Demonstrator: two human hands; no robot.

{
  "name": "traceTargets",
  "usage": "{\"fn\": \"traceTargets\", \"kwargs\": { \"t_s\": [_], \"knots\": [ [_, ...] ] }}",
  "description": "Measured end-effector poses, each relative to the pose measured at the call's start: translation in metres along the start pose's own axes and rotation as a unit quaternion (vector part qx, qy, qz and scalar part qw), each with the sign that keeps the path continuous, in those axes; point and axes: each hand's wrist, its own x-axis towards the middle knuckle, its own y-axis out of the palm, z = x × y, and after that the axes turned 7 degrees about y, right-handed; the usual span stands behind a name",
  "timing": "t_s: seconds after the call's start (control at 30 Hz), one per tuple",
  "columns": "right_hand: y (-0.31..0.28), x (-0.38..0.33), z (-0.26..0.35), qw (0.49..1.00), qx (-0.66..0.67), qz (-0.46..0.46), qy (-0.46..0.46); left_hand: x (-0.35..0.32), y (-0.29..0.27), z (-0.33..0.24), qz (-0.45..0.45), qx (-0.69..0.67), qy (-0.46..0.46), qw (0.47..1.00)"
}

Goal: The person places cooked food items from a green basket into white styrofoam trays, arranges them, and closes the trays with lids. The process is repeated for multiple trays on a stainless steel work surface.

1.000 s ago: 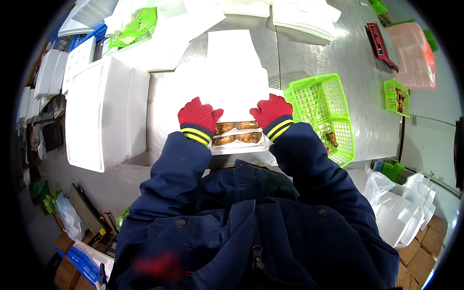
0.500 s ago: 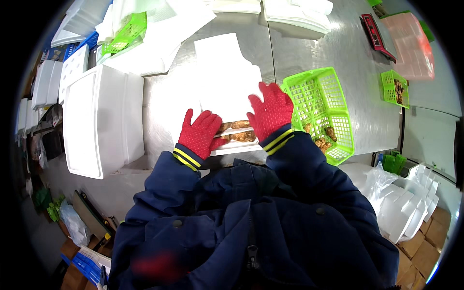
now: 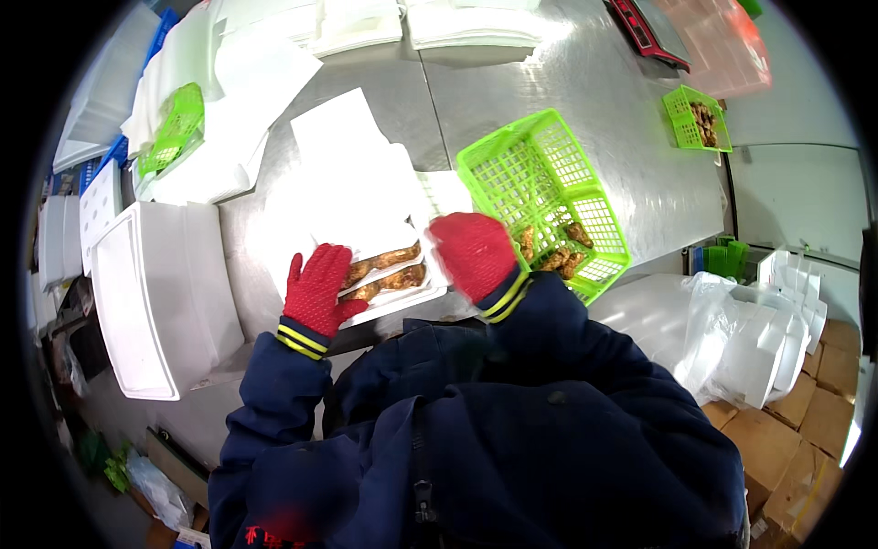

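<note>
My left hand [image 3: 316, 293], in a red dotted glove, lies at the left end of a white foam box [image 3: 416, 297]. Its fingers and thumb are stretched out, touching or just over the ends of two long, knobbly brown pieces [image 3: 402, 277]. These pieces lie side by side on white sheeting in the box; their exact kind I cannot make out. My right hand [image 3: 474, 254], gloved the same, is at the box's right end, close to a green plastic basket [image 3: 599, 206]. Motion smears its fingers. Several brown lumps [image 3: 560, 263] sit in the basket's near part.
A large white foam box [image 3: 160, 297] stands on the left of the metal table [image 3: 631, 183]. White sheets [image 3: 366, 32] are stacked at the back. Far right are a red scale [image 3: 647, 37] and a small green basket [image 3: 681, 119]. Cardboard boxes [image 3: 768, 453] are lower right.
The view has shifted, so the table's things appear further left. My right hand has come down from above the brown pieces to the box's right end. My left hand stays by the left ends.
</note>
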Motion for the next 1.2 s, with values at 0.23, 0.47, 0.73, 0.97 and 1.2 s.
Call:
{"fn": "traceTargets", "kwargs": {
  "t_s": [0.23, 0.47, 0.73, 0.97, 1.2],
  "knots": [
    [-0.02, -0.054, -0.147, 0.832, -0.119, 0.231, 0.49, 0.017, 0.002, -0.002, -0.215, -0.091, 0.012, 0.972],
    [-0.004, -0.054, -0.143, 0.913, 0.152, -0.038, 0.378, 0.013, -0.016, -0.018, -0.284, -0.139, -0.065, 0.947],
    [0.016, 0.015, 0.026, 0.736, 0.641, 0.095, 0.195, 0.039, -0.016, -0.038, -0.149, -0.244, -0.002, 0.958],
    [0.004, 0.004, -0.057, 0.846, 0.474, 0.006, 0.244, 0.024, -0.003, 0.01, -0.159, 0.112, 0.0, 0.981],
    [-0.101, -0.073, -0.19, 0.887, 0.173, -0.131, 0.408, 0.021, 0.0, 0.006, -0.077, 0.118, -0.038, 0.989]
  ]
}}
